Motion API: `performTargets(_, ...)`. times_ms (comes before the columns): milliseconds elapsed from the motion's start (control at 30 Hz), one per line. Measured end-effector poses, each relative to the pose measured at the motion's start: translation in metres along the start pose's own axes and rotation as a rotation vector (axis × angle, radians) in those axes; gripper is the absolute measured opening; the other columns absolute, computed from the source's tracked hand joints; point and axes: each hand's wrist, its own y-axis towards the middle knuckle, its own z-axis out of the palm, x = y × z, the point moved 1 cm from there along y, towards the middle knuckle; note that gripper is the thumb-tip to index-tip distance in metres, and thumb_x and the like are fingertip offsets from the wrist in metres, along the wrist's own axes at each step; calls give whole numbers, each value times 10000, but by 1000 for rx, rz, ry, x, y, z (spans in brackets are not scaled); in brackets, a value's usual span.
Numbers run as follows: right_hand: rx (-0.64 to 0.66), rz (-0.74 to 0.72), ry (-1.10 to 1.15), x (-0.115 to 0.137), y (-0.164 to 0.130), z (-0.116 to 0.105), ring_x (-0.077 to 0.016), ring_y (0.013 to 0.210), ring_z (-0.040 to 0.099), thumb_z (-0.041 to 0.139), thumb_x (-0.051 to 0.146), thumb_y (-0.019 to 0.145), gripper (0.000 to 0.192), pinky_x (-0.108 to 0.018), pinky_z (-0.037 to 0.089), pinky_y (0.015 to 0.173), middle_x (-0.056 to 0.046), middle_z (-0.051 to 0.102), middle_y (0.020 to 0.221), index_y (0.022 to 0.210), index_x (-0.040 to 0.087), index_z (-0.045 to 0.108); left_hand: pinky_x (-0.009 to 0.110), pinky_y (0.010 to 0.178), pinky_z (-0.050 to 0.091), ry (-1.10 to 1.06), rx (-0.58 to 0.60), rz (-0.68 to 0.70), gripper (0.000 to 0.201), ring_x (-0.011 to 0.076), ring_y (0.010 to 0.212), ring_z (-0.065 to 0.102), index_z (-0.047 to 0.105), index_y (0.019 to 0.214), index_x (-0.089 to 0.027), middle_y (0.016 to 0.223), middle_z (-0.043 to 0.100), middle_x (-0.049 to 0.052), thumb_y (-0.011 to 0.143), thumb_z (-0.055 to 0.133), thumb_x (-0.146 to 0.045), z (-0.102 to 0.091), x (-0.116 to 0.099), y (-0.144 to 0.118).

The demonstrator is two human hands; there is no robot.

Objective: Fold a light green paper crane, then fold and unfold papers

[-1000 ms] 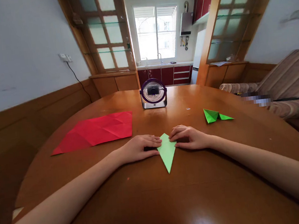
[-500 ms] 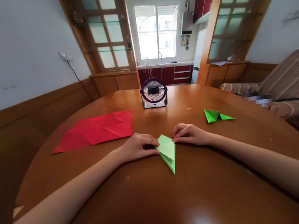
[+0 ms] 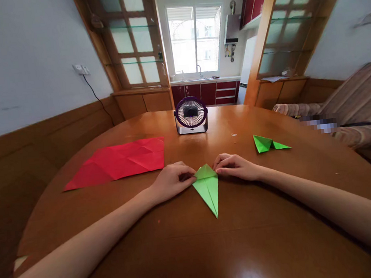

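Green folded paper [image 3: 208, 189] between fingers [image 3: 189, 174].

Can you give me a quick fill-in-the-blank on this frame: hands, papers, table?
1. Both the left hand and the right hand touch the light green folded paper triangle, whose long tip points toward the ____.
2. The creased flat sheet of paper on the left of the round wooden table is ____ in colour.
3. The small purple ____ stands at the table's far side.
4. The darker green folded paper piece lies to the ____ of the right hand.

Missing words: camera; red; fan; right
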Motion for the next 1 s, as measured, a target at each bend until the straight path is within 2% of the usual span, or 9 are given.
performTargets(133, -12, 28, 27, -1, 1, 2, -173, 901, 575, 607, 416, 873, 269, -342, 455, 863, -63, 606, 953, 852, 177, 728, 253, 664, 495, -101, -42, -177, 145, 140, 704, 621, 702, 854, -173, 788, 649, 31, 791, 644, -289, 4, -3, 0)
performTargets(300, -139, 81, -27, -2, 2, 11, -177, 850, 578, 650, 377, 838, 216, -346, 464, 822, -52, 599, 886, 779, 176, 707, 266, 628, 488, -242, -59, -321, 180, 155, 681, 619, 661, 819, -166, 740, 670, 24, 756, 670, -335, 10, 4, 0)
performTargets(500, -244, 117, -243, 6, 1, 18, -178, 817, 556, 663, 304, 820, 163, -333, 460, 768, -55, 589, 848, 741, 163, 640, 282, 608, 476, -121, -109, -368, 212, 160, 653, 610, 637, 846, -176, 720, 662, 12, 748, 687, -358, 12, 7, -1)
performTargets(600, -244, 83, -325, 10, 0, 19, -171, 789, 545, 643, 285, 837, 144, -317, 455, 739, -53, 583, 836, 766, 164, 611, 341, 698, 498, 79, -137, -288, 193, 190, 730, 626, 627, 875, -179, 775, 670, 23, 753, 689, -315, 11, 2, -1)
performTargets(667, -232, 29, -391, 12, -1, 19, -174, 792, 546, 614, 275, 862, 138, -321, 454, 748, -57, 590, 836, 777, 167, 605, 406, 829, 491, 221, -156, -149, 201, 229, 911, 631, 630, 962, -182, 949, 688, 58, 781, 662, -264, 11, -2, -1)
performTargets(733, -214, -49, -478, 14, -2, 21, -178, 798, 553, 581, 259, 886, 132, -343, 452, 788, -59, 606, 831, 794, 168, 603, 456, 987, 426, 307, -125, 40, 262, 243, 1133, 571, 610, 1111, -198, 1187, 643, 79, 852, 576, -222, 12, -4, -1)
performTargets(800, -194, -138, -563, 14, -2, 21, -181, 793, 562, 554, 244, 903, 126, -362, 452, 823, -56, 620, 806, 813, 168, 600, 453, 1102, 334, 336, -14, 195, 323, 212, 1273, 487, 564, 1233, -216, 1346, 562, 68, 928, 458, -202, 15, -3, -1)
performTargets(867, -182, -216, -631, 13, -2, 22, -183, 785, 571, 533, 232, 914, 130, -373, 457, 838, -53, 632, 783, 827, 167, 605, 421, 1153, 277, 341, 130, 259, 366, 179, 1325, 441, 522, 1303, -218, 1410, 509, 58, 974, 363, -206, 18, 0, -1)
performTargets(1000, -183, -321, -716, 12, -2, 23, -189, 822, 595, 499, 208, 931, 159, -386, 468, 869, -66, 667, 822, 867, 169, 640, 366, 1181, 226, 334, 317, 191, 440, 149, 1382, 354, 393, 1423, -196, 1495, 383, 66, 1009, 254, -244, 18, 3, 0)
